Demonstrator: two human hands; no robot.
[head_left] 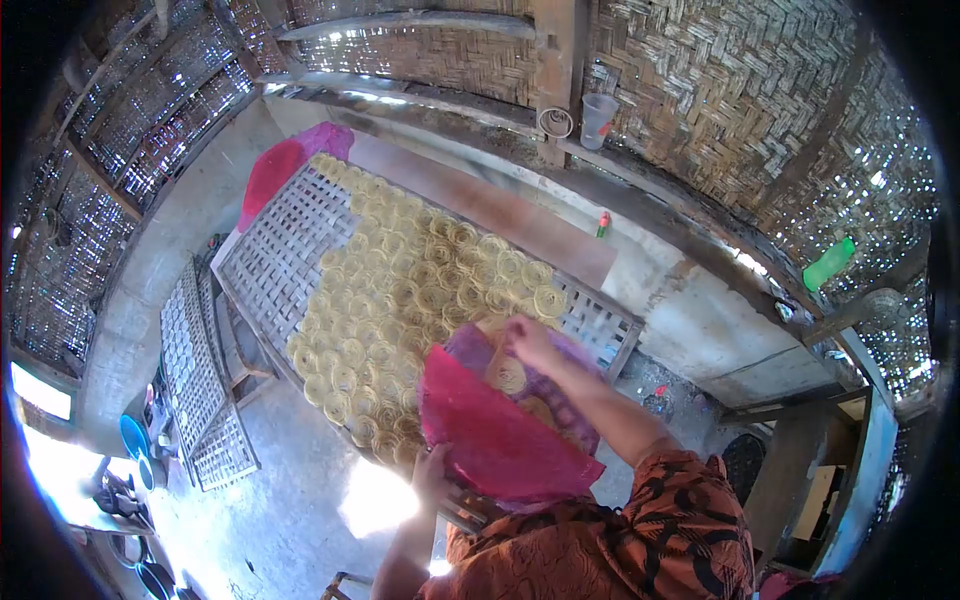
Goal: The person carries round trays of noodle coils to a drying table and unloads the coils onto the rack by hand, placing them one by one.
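Right hand (534, 347): bunching its fingers beside the purple material, frame centre; whether they are pinching anything, cannot tell.
Left hand (432, 472): resting at the left edge of the pink sheet, below centre; fingers partly hidden, grip cannot tell.
Pink sheet (500, 435): slanting between the hands, purple material (467, 347) showing behind it.
Coils, pale yellow (385, 300): lying close together across the frame's centre, a few showing beside the purple material.
Risk, judged: coils possibly shifting or breaking, should a low sheet edge be dragging across them.
Woven rack (290, 225): bearing the coils, its bare lattice showing toward upper left.
Second sheet, pink (275, 175): draping near the rack's upper-left end.
Second rack (195, 365): standing at frame left.
Clear cup (598, 120): standing upper right of centre.
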